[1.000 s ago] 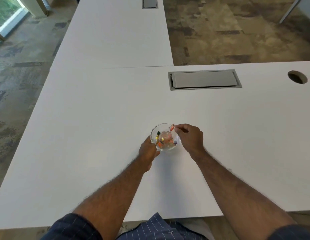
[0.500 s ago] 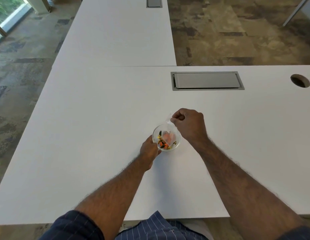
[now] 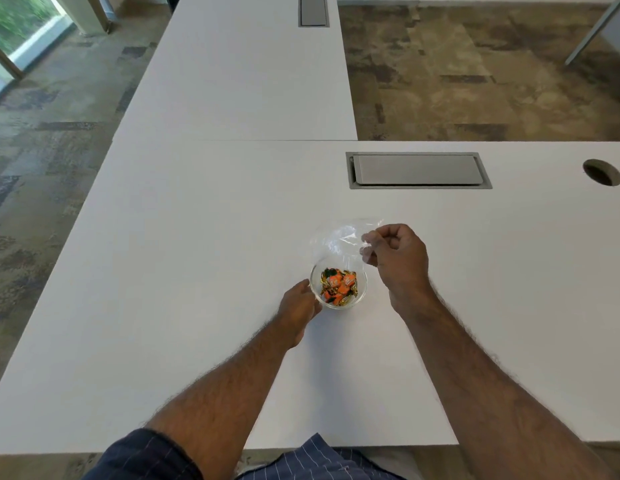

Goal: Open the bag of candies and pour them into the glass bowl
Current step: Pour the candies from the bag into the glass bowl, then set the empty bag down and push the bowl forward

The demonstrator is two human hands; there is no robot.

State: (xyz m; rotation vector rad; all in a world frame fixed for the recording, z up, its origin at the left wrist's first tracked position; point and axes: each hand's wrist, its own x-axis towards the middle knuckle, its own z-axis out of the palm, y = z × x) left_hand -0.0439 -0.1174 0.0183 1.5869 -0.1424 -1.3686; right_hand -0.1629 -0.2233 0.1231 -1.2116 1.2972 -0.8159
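Note:
A small glass bowl (image 3: 360, 299) stands on the white table (image 3: 184, 271) and holds several orange, green and gold wrapped candies (image 3: 338, 285). My left hand (image 3: 298, 306) grips the bowl's left side. My right hand (image 3: 398, 258) pinches a clear plastic bag (image 3: 339, 240), which hangs above and just behind the bowl. The bag looks empty and is hard to make out against the table.
A grey cable hatch (image 3: 417, 169) is set into the table behind the bowl. A round cable hole (image 3: 601, 172) lies at the far right. A second white table (image 3: 239, 71) adjoins at the back. The table's near edge runs just before my body.
My right hand lifted the bag up and away from the bowl, towards the back right. The candies now lie uncovered in the bowl. My left hand stayed on the bowl.

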